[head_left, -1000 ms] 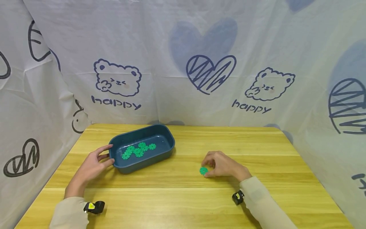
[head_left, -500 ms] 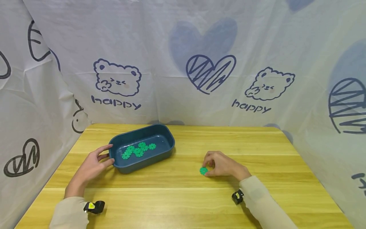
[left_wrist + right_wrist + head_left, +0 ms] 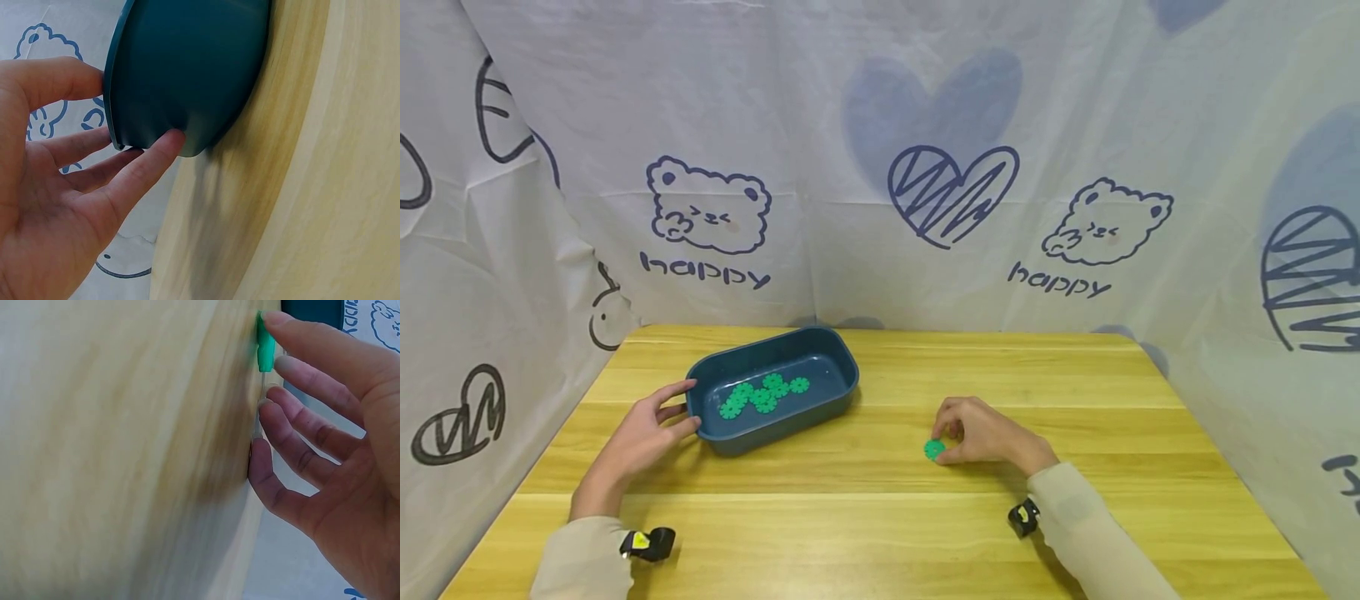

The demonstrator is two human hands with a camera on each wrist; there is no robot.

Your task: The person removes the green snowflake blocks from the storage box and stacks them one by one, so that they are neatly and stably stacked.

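Observation:
In the head view my left hand (image 3: 643,437) holds the near-left end of a dark blue rectangular bin (image 3: 790,432). The left wrist view shows one digit at the bin's rim (image 3: 112,94) and another fingertip against its outer wall. Inside the bin lie several green notched plastic discs (image 3: 765,398), flat and partly overlapping. To the right, my right hand (image 3: 985,432) pinches a single green notched disc (image 3: 933,450) at its edge, between thumb and index finger, low over the table. From the right wrist the disc (image 3: 265,347) appears edge-on; the other fingers curl loosely beside it.
A light wood-grain table (image 3: 820,525) bears the bin at its back left. A pale cloth (image 3: 835,250) printed with hearts, bears and lettering hangs behind the table and along both sides. Black wrist cameras (image 3: 651,544) sit at both cuffs.
Over the last second the right index finger has shifted slightly at the disc's edge. The disc, the bin and the left hand stay in place.

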